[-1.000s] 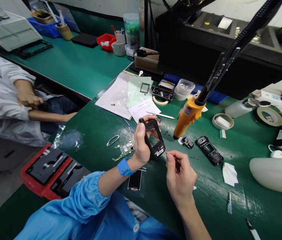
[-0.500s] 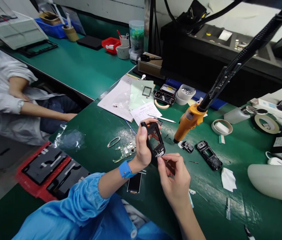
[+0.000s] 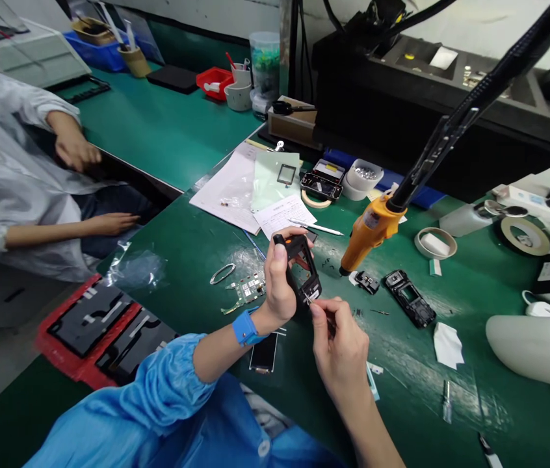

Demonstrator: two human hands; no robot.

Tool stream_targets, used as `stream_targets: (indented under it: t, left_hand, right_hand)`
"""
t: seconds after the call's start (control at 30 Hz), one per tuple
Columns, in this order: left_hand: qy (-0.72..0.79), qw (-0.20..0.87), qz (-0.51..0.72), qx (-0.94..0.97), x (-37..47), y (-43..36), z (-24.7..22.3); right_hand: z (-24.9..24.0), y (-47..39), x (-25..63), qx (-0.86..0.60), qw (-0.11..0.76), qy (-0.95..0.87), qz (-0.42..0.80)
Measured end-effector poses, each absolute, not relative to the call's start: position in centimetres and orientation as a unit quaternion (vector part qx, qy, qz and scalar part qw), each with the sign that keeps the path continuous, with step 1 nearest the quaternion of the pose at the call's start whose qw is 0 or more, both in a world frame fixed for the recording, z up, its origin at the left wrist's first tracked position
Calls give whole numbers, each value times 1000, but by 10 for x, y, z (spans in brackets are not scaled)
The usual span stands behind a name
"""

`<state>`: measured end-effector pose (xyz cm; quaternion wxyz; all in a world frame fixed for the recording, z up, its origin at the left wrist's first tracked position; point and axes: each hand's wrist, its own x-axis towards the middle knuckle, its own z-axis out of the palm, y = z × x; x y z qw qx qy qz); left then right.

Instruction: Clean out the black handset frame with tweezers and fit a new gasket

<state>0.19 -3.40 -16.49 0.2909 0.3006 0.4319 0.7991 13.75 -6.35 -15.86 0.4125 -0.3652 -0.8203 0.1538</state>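
Upright in my left hand (image 3: 281, 281) is a black device housing (image 3: 310, 286) with a rectangular opening and an orange spot near its top. My right hand (image 3: 340, 341) pinches a thin metal tool (image 3: 309, 298), perhaps tweezers; its tip meets the housing's lower edge, and the rest is hidden by my fingers. Left of my left wrist lies a green circuit board (image 3: 248, 289) beside a small cord loop (image 3: 222, 273). A display panel (image 3: 264, 354) rests below that wrist. To the right are a small black part (image 3: 367, 282) and another black housing (image 3: 410, 298).
An orange electric screwdriver (image 3: 371, 233) hangs over the bench from a black arm. Papers (image 3: 282, 214), a cup of screws (image 3: 365, 175) and tape rolls (image 3: 523, 235) stand behind. A red tray (image 3: 102, 331) lies lower left. A co-worker (image 3: 21, 162) sits at the left.
The co-worker's upper hand has lifted away from the lap toward the bench edge, and the other hand has drawn back left. My hands have barely moved; the tool tip stays at the housing.
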Motion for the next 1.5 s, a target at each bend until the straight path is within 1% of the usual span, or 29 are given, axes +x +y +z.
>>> stream_targets:
  t: [0.07,0.27,0.4,0.53,0.6,0.7,0.77,0.9,1.03,1.17,1.37,1.5]
  left_hand:
    - [432,279,800,309,2,-34,-166]
    - [445,247,795,329,2,-35,-168]
    - [448,218,793,350,1,-36,-171]
    - [448,217,789,360,0,-37,-172]
    - [451,216,789,356,1,-37,-171]
    - [446,218,796,347,1,-36,-168]
    - [441,222,801,339,1,-35,-167]
    - [438,226,802,338,1,-34,-168]
    - [427,225,809,335,0,-34,-169]
    - [437,215,813,318,2,-34,-164]
    - [428,196,831,296,4,-32,-162]
    - [413,192,837,303,2,-30,-164]
  right_hand:
    - [-159,-64,138,-366,410,-821,157]
    - [-156,-63,140,-364,400,-811,224]
    - [-153,-61,141,-348,392,-829,194]
    - [-152,-61,140,-363,394,-830,156]
    - [-152,-62,139,-373,399,-818,182]
    - [-153,-65,139,-387,403,-789,255]
    - [-154,-65,141,-388,395,-788,270]
    - [-153,-64,142,-377,382,-812,229]
    - [-149,-64,140,-383,402,-811,185]
    - [-149,-65,139,-381,426,-795,205]
    - [-151,-68,139,-371,408,-810,198]
    - [-150,-70,138,-384,423,-792,214]
